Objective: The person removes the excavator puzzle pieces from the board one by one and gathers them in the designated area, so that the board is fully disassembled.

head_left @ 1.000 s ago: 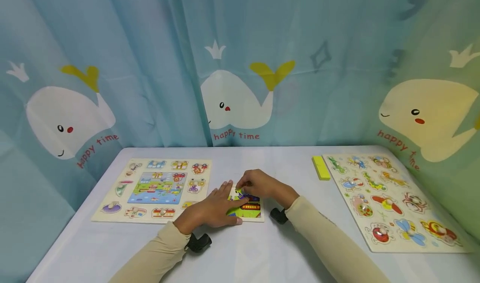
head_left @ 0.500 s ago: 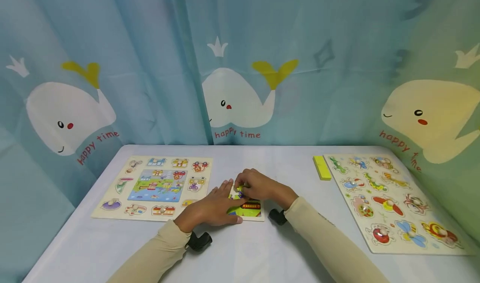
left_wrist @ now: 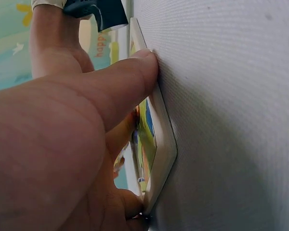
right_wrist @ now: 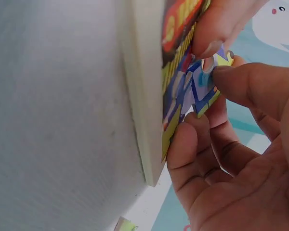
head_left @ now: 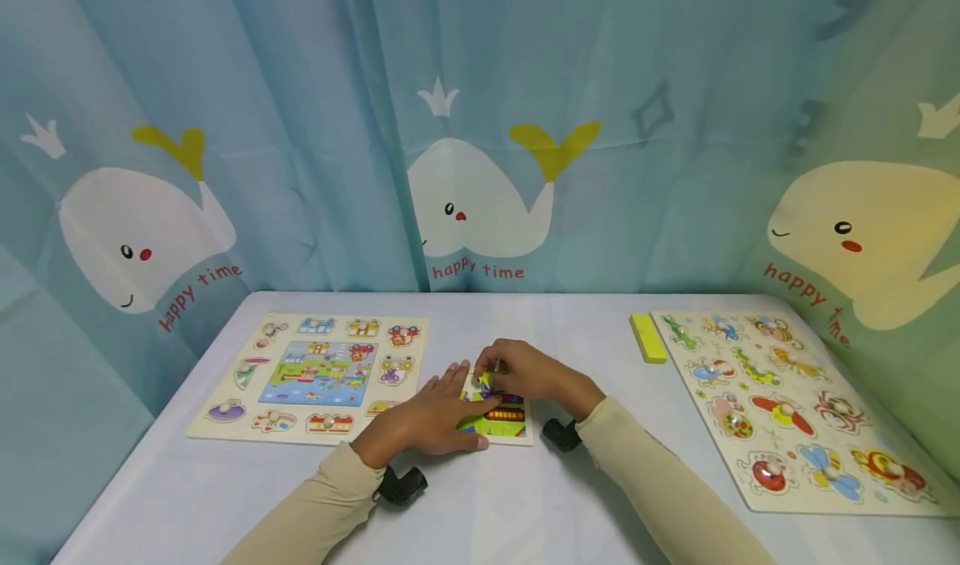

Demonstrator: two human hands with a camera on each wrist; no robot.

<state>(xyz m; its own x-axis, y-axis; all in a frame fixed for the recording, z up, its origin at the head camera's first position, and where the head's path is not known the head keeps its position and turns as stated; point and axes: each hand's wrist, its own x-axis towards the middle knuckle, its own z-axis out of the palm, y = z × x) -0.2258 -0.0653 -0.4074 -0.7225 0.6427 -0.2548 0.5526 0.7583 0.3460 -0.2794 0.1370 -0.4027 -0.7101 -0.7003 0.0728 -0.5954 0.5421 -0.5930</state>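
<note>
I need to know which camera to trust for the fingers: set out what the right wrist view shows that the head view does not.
Only the right wrist view shows the right hand's fingertips pinching a blue and yellow puzzle piece at the board's edge. Only the head view shows the left hand flat on that board, both large wooden peg puzzles and the yellow block. Both show the right hand and the small cream-framed puzzle board on the white table.
</note>
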